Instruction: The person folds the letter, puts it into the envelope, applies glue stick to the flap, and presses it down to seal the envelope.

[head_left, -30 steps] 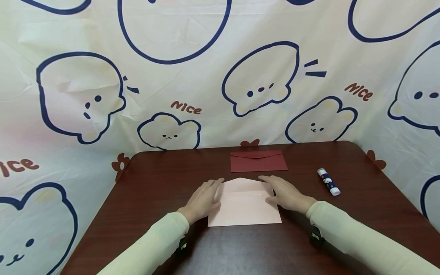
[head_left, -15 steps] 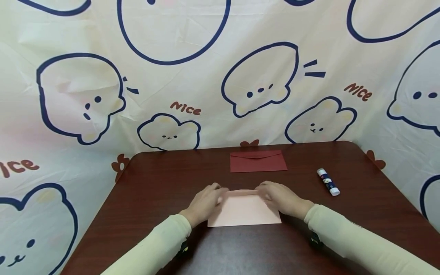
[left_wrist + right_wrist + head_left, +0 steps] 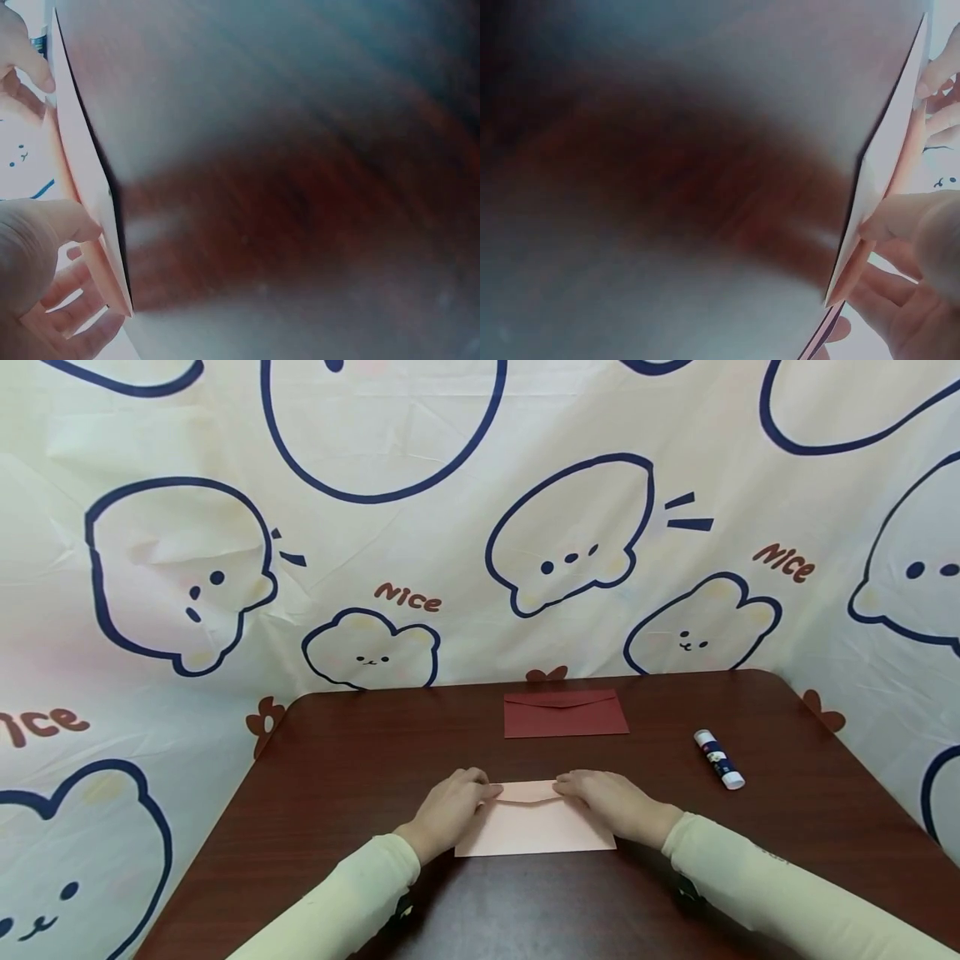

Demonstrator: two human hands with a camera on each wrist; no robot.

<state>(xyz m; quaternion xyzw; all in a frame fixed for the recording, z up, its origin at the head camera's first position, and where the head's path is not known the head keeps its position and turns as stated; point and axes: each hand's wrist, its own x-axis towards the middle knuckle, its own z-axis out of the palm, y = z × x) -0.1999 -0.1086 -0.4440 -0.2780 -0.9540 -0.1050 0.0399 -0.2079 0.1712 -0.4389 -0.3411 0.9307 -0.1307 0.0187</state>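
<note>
In the head view a pale pink envelope (image 3: 536, 833) lies on the table in front of me, its flap (image 3: 528, 791) folded toward me over the body. My left hand (image 3: 448, 812) holds the left end of the fold and my right hand (image 3: 621, 804) the right end. The left wrist view has the left thumb (image 3: 75, 223) on the envelope's flap, with the other fingers behind the fold. Seen from the right wrist, the right thumb (image 3: 889, 214) presses the flap in the same way, fingers behind it. Both hands partly cover the envelope's sides.
A dark red envelope (image 3: 566, 720) lies farther back near the table's far edge. To the right is a glue stick (image 3: 718, 760) with a white cap. Behind the brown wooden table (image 3: 360, 735) hangs a cloth printed with cartoon bears (image 3: 371, 647).
The pink envelope's flap, which stood flat and pointing away, has been folded over toward me. Both hands have closed in on the fold and come slightly nearer. The red envelope and glue stick have stayed put.
</note>
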